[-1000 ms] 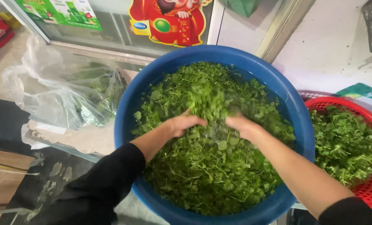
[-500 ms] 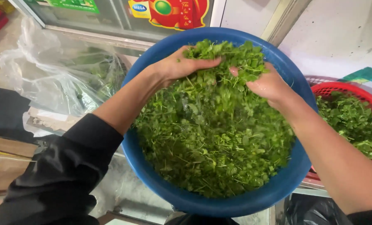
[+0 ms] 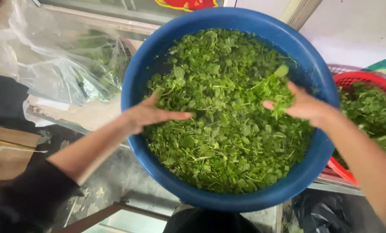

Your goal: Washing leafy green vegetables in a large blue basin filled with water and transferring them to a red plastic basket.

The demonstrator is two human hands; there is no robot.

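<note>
Greens [image 3: 227, 142] fill a round blue basin [image 3: 318, 159] from wall to wall; small leaves and thin stems lie loose and wet, with water showing between them near the far rim. The basin stands in the middle of the view, its near rim overhanging a metal ledge [image 3: 327, 187].

Left hand [image 3: 152, 114] rests on the greens at the basin's left wall, palm down, fingers straight and held together, pointing toward the centre. It grips nothing. Its wrist crosses the blue rim; the forearm runs down-left into a black sleeve [image 3: 26, 203].

Right hand [image 3: 303, 105] sits over the right part of the heap, fingers loosely curled with a small tuft of leaves caught against them; how firm the hold is cannot be told. Its forearm passes over the right rim.

Between the two hands lies an open stretch of greens, unobstructed. The far half of the basin is likewise free of hands.

Right of the basin, touching or nearly touching its wall, a red basket [image 3: 352, 80] holds more greens. Left of the basin, just beside its rim, a clear plastic bag [image 3: 50, 64] with leaves inside lies crumpled. A brown board [image 3: 7, 155] lies at the left edge, well apart.
</note>
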